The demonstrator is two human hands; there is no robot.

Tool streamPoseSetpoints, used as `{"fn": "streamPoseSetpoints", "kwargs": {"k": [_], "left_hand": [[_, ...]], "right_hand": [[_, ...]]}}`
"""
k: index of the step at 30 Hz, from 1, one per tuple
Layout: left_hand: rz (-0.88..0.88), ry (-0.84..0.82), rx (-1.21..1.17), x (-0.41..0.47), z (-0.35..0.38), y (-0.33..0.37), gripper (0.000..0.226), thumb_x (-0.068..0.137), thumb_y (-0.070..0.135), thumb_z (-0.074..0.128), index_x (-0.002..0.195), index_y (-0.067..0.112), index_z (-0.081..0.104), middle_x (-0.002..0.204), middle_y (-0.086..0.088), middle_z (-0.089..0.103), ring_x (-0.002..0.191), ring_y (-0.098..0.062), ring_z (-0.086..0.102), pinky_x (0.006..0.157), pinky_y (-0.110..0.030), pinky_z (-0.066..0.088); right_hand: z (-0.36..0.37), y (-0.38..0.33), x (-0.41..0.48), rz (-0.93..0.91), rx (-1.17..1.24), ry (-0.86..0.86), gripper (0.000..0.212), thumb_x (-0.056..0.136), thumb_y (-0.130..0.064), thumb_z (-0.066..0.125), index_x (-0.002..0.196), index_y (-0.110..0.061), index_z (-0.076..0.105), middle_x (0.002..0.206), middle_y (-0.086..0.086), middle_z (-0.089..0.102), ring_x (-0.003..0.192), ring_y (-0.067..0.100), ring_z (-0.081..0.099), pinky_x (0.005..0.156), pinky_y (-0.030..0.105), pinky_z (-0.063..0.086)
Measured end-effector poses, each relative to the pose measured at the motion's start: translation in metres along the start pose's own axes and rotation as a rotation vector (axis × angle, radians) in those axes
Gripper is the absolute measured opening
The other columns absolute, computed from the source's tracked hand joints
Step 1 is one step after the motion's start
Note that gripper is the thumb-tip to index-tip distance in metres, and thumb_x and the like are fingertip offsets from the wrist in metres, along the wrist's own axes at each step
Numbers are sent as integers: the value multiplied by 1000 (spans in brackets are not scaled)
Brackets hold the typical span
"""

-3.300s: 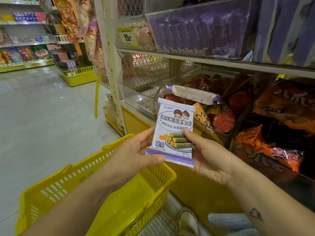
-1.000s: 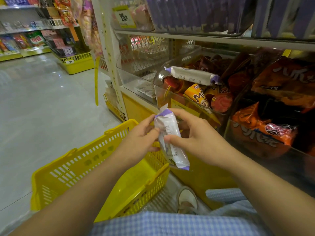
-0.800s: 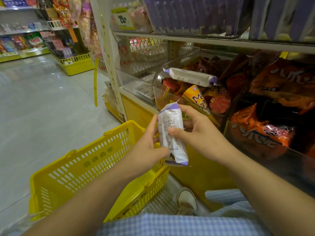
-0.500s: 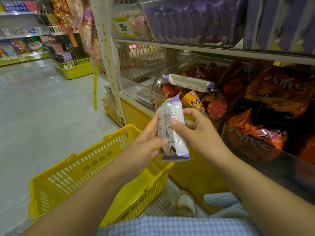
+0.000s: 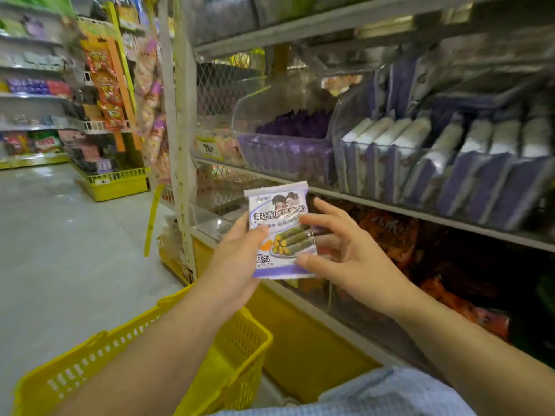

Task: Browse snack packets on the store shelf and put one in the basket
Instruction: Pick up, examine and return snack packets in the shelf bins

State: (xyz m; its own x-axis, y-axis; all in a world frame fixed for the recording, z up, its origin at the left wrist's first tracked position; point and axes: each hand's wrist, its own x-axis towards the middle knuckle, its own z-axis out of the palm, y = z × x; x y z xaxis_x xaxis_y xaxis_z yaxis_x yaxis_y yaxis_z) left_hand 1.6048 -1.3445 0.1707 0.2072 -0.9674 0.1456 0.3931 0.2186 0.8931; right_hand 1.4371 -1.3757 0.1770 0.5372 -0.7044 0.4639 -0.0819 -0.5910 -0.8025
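- Left hand (image 5: pixel 237 262) is gripping the left edge of a flat, glossy snack packet (image 5: pixel 280 232), with the thumb lying across the printed front and the fingers tucked behind it.
- Right hand (image 5: pixel 345 256) is pinching the packet's right edge, thumb pressing on the lower front corner while the other fingers are spreading loosely.
- Packet is standing upright in the air, white and purple with crimped ends, facing the camera in front of the shelf (image 5: pixel 420 214) and above the basket.
- Yellow plastic basket (image 5: pixel 240 370), with slotted walls, is sitting low beneath the left forearm.
- Clear plastic bins (image 5: pixel 336 121) on the metal shelf are holding rows of purple and white packets (image 5: pixel 420 163), which are standing on edge.
- Crinkly orange bags (image 5: pixel 390 232) are lying on the level below.
- Pale, smooth floor (image 5: pixel 60 250) is stretching away to the left.
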Motion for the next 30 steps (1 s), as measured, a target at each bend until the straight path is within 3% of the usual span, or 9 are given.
{"fn": "streamPoseSetpoints", "kwargs": {"k": [2, 4, 7, 10, 13, 18, 23, 26, 30], "left_hand": [[49, -27, 2, -5, 25, 16, 32, 101, 5, 38, 125, 14, 57, 103, -7, 74, 80, -20, 73, 56, -28, 56], [71, -84, -14, -10, 50, 30, 32, 102, 8, 37, 127, 15, 56, 109, -7, 73, 85, -21, 73, 56, -29, 57], [91, -198, -45, -16, 91, 48, 31, 103, 12, 35, 123, 13, 59, 115, -11, 71, 98, -26, 70, 67, -33, 59], [97, -318, 1, -15, 125, 65, 36, 104, 26, 32, 109, 13, 65, 103, -8, 73, 82, -16, 71, 61, -25, 54], [129, -335, 280, -2, 151, 74, 44, 104, 38, 29, 108, 20, 68, 100, 2, 71, 79, -11, 62, 65, -23, 45], [509, -395, 1006, 32, 171, 68, 30, 99, 15, 42, 102, 28, 69, 115, 15, 62, 106, 1, 53, 84, -14, 36], [531, -535, 1216, 59, 190, 61, 32, 97, 18, 42, 103, 24, 72, 61, 23, 58, 63, 7, 55, 52, -7, 36], [601, -599, 1270, 74, 197, 59, 28, 95, 22, 39, 95, 27, 67, 112, 3, 65, 110, -10, 53, 92, -25, 41], [721, -700, 1410, 87, 194, 55, 40, 86, 35, 27, 99, 26, 63, 108, 3, 57, 103, -13, 46, 93, -34, 34]], "right_hand": [[-16, -21, -5, -78, -16, 16, 54, 68, -36, 77, 118, -37, 58, 152, -16, 24, 106, 8, 65, 84, 27, 56], [-32, -43, -9, -148, -71, 34, 50, 69, -39, 76, 116, -37, 59, 151, -18, 25, 122, 8, 56, 93, 28, 52], [-61, -77, -13, -241, -268, 98, 35, 72, -48, 70, 104, -38, 62, 149, -20, 30, 140, -4, 27, 99, 5, 33], [-99, -112, -14, -254, -388, 190, 25, 69, -47, 72, 91, -37, 65, 142, -16, 40, 136, -8, 32, 93, 1, 32], [-143, -142, -10, -176, -443, 272, 20, 68, -33, 80, 83, -30, 68, 131, -9, 55, 122, 0, 53, 98, 23, 46], [-210, -174, 2, 42, -497, 311, 19, 74, -26, 75, 90, -17, 68, 105, 10, 72, 79, 25, 74, 76, 46, 60], [-239, -177, 24, 153, -508, 250, 15, 79, -18, 72, 92, -9, 69, 93, 15, 73, 77, 26, 73, 58, 24, 56], [-247, -177, 39, 183, -502, 224, 12, 81, -16, 70, 92, -9, 70, 86, 13, 73, 72, 22, 72, 54, 20, 53], [-254, -176, 59, 219, -509, 138, 16, 82, -16, 68, 94, -6, 69, 79, 13, 73, 68, 23, 70, 54, 22, 53]]}}
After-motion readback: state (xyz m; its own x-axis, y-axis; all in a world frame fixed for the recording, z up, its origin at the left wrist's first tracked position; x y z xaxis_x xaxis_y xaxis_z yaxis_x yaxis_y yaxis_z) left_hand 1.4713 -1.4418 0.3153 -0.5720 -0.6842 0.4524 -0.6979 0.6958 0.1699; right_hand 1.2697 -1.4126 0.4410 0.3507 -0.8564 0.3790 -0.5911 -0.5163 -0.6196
